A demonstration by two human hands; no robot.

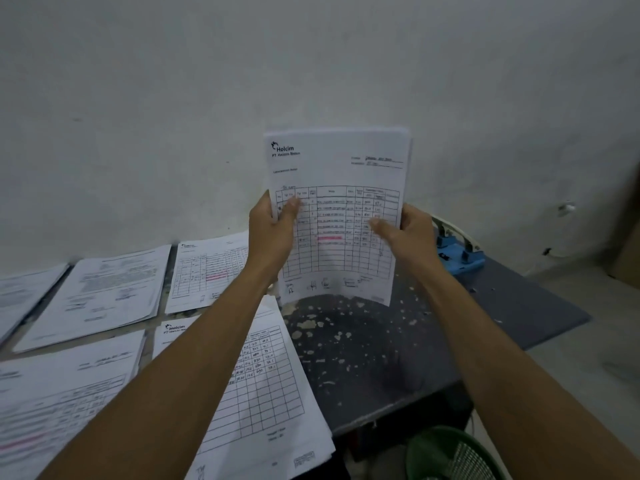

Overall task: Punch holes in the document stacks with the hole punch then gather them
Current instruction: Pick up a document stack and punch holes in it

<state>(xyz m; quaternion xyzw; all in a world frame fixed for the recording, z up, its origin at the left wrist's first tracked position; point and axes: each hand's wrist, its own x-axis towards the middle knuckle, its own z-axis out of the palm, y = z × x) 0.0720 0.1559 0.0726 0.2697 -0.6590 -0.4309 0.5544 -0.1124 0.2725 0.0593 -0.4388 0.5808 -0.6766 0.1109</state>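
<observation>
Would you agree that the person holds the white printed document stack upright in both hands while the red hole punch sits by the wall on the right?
Not quite: the head view shows the hole punch is blue, not red. The rest holds: left hand and right hand hold the white printed document stack upright.

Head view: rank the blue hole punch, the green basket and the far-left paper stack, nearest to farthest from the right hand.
From the right hand:
1. Blue hole punch, just to its right by the wall.
2. Green basket, below at the bottom edge.
3. Far-left paper stack, across the desk.
</observation>
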